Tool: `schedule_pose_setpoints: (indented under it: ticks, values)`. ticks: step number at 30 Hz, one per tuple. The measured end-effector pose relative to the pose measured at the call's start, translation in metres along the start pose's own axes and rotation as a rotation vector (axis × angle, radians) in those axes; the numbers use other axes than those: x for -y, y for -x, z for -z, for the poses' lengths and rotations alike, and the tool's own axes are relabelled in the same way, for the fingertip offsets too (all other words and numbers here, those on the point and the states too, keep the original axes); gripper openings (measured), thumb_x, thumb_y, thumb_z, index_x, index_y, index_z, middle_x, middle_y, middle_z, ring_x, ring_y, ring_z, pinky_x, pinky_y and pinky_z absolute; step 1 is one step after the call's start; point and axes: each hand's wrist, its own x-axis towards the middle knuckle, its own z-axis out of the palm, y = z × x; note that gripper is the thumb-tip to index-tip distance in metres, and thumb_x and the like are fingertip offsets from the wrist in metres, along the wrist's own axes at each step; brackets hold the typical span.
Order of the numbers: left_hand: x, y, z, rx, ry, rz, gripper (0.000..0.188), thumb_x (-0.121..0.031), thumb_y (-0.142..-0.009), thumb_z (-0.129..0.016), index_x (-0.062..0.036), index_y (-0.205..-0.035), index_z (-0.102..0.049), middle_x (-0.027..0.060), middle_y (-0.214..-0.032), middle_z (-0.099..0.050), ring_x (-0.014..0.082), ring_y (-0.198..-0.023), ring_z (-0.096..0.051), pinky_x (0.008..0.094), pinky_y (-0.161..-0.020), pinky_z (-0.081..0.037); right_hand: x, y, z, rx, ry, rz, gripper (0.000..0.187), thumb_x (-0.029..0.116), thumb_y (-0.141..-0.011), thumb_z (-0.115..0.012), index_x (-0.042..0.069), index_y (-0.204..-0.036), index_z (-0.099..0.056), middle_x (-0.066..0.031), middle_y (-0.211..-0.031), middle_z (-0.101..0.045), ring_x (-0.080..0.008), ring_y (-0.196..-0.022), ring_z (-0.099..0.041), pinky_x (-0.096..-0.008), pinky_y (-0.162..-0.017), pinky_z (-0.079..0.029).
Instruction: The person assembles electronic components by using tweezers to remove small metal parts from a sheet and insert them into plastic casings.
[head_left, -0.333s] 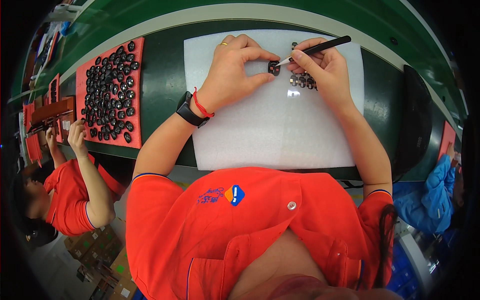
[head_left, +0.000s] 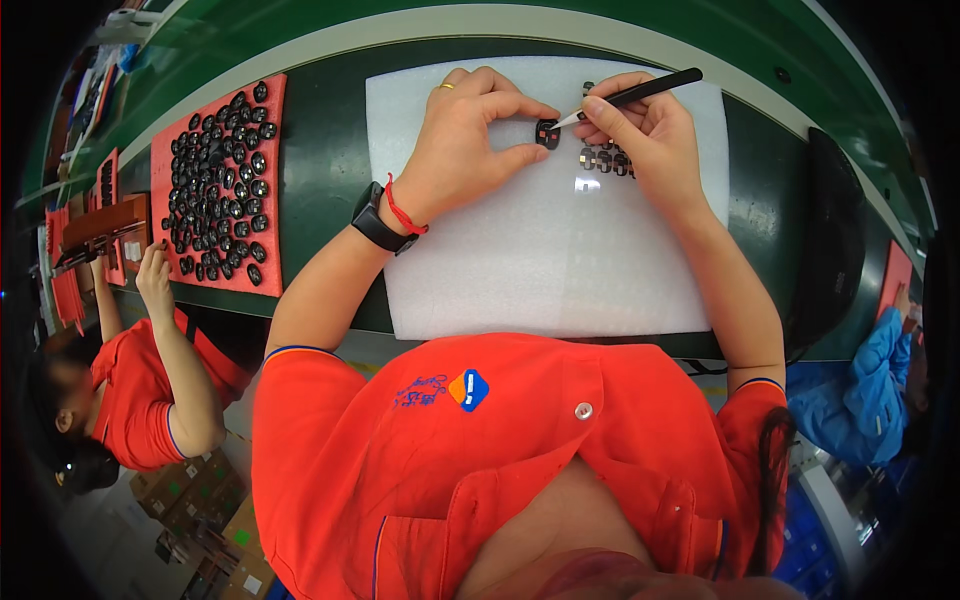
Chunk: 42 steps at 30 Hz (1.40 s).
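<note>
My left hand (head_left: 470, 135) pinches a small black oval part (head_left: 547, 134) by its edge between thumb and forefinger, over a white foam sheet (head_left: 480, 270). Small reddish patches show on the face of this part. My right hand (head_left: 645, 130) grips a slim black tool (head_left: 655, 88) with a pale pointed tip, held like a pen. The tip touches or nearly touches the part's face. Beside and partly under my right hand, small dark and metallic pieces (head_left: 605, 160) lie in rows on the foam; some are hidden by the fingers.
A red foam pad (head_left: 270, 250) carrying many black oval parts stands on the green table (head_left: 330, 180) at left. A dark curved object (head_left: 830, 230) lies at right. One co-worker in a red shirt (head_left: 150, 390) sits at left; another, in a blue sleeve (head_left: 860, 400), is at right.
Both my hands stay almost still, the tool tip remaining at the part's face. The co-worker at left has shifted the head and arms slightly.
</note>
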Motion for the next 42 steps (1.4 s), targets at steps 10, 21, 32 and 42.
schedule_pose_setpoints:
  ticks: [10,21,32,42]
  values:
    - [0.0011,0.0004,-0.0022,-0.003,0.006,0.001,0.031,-0.012,-0.066,-0.077,-0.0119,-0.097,-0.071,0.0058,-0.091,-0.059,0.0242,-0.089,-0.05,0.0338,-0.081,-0.04,-0.001,-0.0003,-0.0002,0.005,0.017,-0.014,0.02,0.011,-0.089,-0.062,-0.003,-0.102,-0.055,-0.0108,-0.091,-0.063,-0.0168,-0.082,-0.067,-0.024,-0.073,-0.054]
    - [0.0034,0.0002,-0.0036,-0.043,0.018,-0.01,0.03,-0.015,-0.063,-0.079,-0.0181,-0.092,-0.073,0.0019,-0.086,-0.059,0.0222,-0.086,-0.051,0.0343,-0.079,-0.041,0.0011,0.0009,-0.0013,0.016,0.034,-0.004,0.02,0.01,-0.089,-0.063,-0.002,-0.103,-0.055,-0.0105,-0.092,-0.063,-0.0169,-0.083,-0.067,-0.0234,-0.074,-0.054]
    - [0.0011,-0.0008,-0.0042,-0.065,0.026,-0.012,0.029,-0.015,-0.062,-0.078,-0.017,-0.09,-0.073,0.0026,-0.085,-0.06,0.0229,-0.086,-0.053,0.0346,-0.078,-0.042,-0.0013,0.0049,-0.0023,0.003,0.156,0.058,0.02,0.009,-0.088,-0.063,-0.002,-0.103,-0.055,-0.0094,-0.092,-0.064,-0.015,-0.083,-0.066,-0.0229,-0.075,-0.052]
    - [0.0036,-0.0012,-0.0036,-0.061,0.016,-0.029,0.026,-0.015,-0.063,-0.077,-0.017,-0.089,-0.073,0.002,-0.085,-0.061,0.0227,-0.085,-0.053,0.0341,-0.077,-0.043,0.0028,0.006,-0.0034,-0.02,0.462,0.268,0.017,0.01,-0.084,-0.069,0.001,-0.096,-0.062,-0.0031,-0.086,-0.066,-0.0096,-0.078,-0.064,-0.0211,-0.071,-0.049]
